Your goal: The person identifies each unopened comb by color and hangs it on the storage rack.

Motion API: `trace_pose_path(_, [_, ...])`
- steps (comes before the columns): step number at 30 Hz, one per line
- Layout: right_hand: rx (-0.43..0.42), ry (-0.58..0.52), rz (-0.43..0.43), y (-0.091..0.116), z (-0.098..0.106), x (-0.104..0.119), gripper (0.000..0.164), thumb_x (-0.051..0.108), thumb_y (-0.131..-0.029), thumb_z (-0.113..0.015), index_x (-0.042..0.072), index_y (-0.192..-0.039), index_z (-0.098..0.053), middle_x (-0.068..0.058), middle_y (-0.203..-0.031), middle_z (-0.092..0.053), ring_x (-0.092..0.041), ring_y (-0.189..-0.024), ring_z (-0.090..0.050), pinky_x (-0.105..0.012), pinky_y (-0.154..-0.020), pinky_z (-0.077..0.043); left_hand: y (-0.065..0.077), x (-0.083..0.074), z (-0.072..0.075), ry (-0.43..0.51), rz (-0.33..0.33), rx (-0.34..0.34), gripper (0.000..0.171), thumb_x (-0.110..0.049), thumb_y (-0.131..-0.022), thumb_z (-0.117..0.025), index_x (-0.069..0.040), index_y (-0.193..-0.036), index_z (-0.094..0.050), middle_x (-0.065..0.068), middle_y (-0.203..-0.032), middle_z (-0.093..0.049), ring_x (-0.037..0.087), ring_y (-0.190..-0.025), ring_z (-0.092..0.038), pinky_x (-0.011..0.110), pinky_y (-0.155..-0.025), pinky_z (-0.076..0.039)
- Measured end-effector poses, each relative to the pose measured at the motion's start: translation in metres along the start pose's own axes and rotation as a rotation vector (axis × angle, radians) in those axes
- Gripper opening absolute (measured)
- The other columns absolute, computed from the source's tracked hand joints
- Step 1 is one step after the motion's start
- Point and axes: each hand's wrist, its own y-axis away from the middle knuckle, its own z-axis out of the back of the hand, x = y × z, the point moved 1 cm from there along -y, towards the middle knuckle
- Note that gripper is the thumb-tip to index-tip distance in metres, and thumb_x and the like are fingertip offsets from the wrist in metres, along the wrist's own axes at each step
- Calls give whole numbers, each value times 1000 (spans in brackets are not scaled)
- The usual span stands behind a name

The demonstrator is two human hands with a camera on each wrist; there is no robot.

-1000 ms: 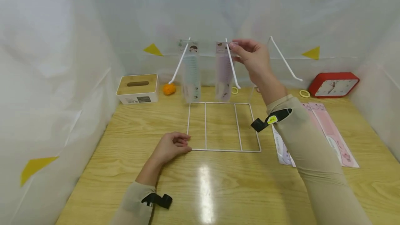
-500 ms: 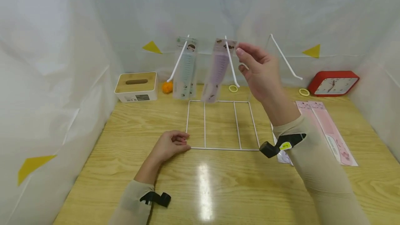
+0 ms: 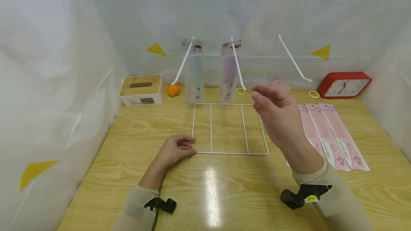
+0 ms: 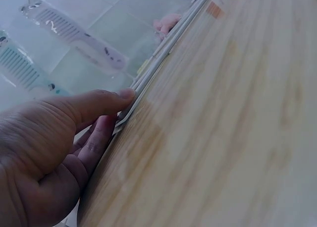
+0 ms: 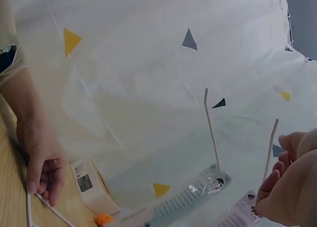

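A: Identify the base surface.
B: Wood-grain desk (image 3: 250, 191). It carries the assembly and the loose items.

A: Next in size?
B: White wire rack (image 3: 231, 153), base flat at the centre of the desk. Three prongs project above its rear edge.

A: Right side?
B: Pink comb packs (image 3: 325, 136), laid side by side, partly hidden. Behind them stands the red clock (image 3: 345, 86).

A: Rear left?
B: Tissue box (image 3: 141, 96), wooden lid uppermost.

A: Report both hands.
B: Left hand (image 3: 174, 149): thumb and fingers pinch the front left corner of the rack. Right hand (image 3: 277, 117): raised near the rack's right side, fingers loosely bent, gripping nothing.

A: Suspended parts?
B: Teal comb pack (image 3: 194, 72) on the left prong (image 3: 182, 63); purple comb pack (image 3: 229, 70) on the middle prong (image 3: 238, 67). Both hang upright, apart.

A: Smallest items?
B: Orange ball (image 3: 173, 90), just beside the tissue box. Yellow ring (image 3: 314, 97), near the clock.
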Motion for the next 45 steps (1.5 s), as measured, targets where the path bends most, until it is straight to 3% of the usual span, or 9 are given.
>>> trace_pose_path(5, [-22,212,-38,19,23,-5,26,-9,-89,-67,11,-100,-77,3,-99,-74,-8,-89,-66,-17,-79,-56,0,-2,1,-3,0,-2,38,-3,-78,-84,0,-114,-71,14,-101,-71,13,-86,-67,20,-76,-58])
trace_pose_path(10, [29,442,-88,19,59,-16,25,-7,-88,-70,9,-106,-76,7,-98,-74,-5,-90,-66,-17,-80,-56,0,-3,1,-1,-3,-1,38,-3,-78,-84,-1,-114,-71,14,-102,-72,13,-87,-68,21,-76,-58])
trace_pose_path(13, [64,579,-104,13,86,-24,24,-2,-88,-73,5,-111,-74,9,-97,-74,-4,-86,-67,-16,-76,-56,0,-3,1,4,1,-4,38,-2,-78,-84,-1,-114,-71,14,-103,-72,13,-87,-68,21,-76,-58])
trace_pose_path(16, [96,807,-95,3,114,-31,28,9,-89,-75,5,-117,-72,15,-99,-73,-1,-83,-67,-14,-71,-55,-1,-2,2,5,4,-10,38,-1,-78,-84,0,-114,-71,14,-103,-72,13,-87,-67,21,-76,-58])
trace_pose_path(19, [148,1031,-52,-12,145,-39,33,16,-89,-77,7,-121,-71,8,-107,-74,1,-83,-67,-13,-69,-54,-2,-2,2,7,3,-11,39,-1,-78,-84,1,-114,-71,14,-102,-72,12,-86,-67,21,-76,-58])
trace_pose_path(21, [182,1113,-37,-25,166,-45,34,15,-88,-78,8,-121,-71,-2,-112,-74,2,-84,-66,-13,-70,-53,-3,-3,3,5,3,-12,39,-2,-77,-84,0,-114,-71,14,-101,-72,13,-86,-67,21,-77,-58])
trace_pose_path(25, [248,1192,-93,-54,206,-54,39,13,-88,-78,2,-124,-68,-19,-120,-70,3,-83,-63,-13,-69,-53,-4,-3,4,6,7,-17,39,-2,-77,-84,0,-114,-71,14,-101,-72,13,-87,-67,21,-78,-58])
trace_pose_path(31, [242,1327,-270,-87,244,-57,49,26,-89,-78,8,-132,-63,-17,-127,-66,-3,-89,-59,-15,-70,-49,-5,-2,4,-2,-4,-10,39,-3,-78,-84,0,-115,-71,14,-104,-72,13,-88,-67,21,-78,-58])
trace_pose_path(45, [255,1377,-339,-104,261,-60,53,20,-89,-77,1,-135,-59,-24,-133,-61,-16,-86,-53,-21,-67,-45,-1,1,1,11,7,6,39,-5,-78,-84,0,-115,-71,15,-104,-72,14,-88,-67,21,-78,-57])
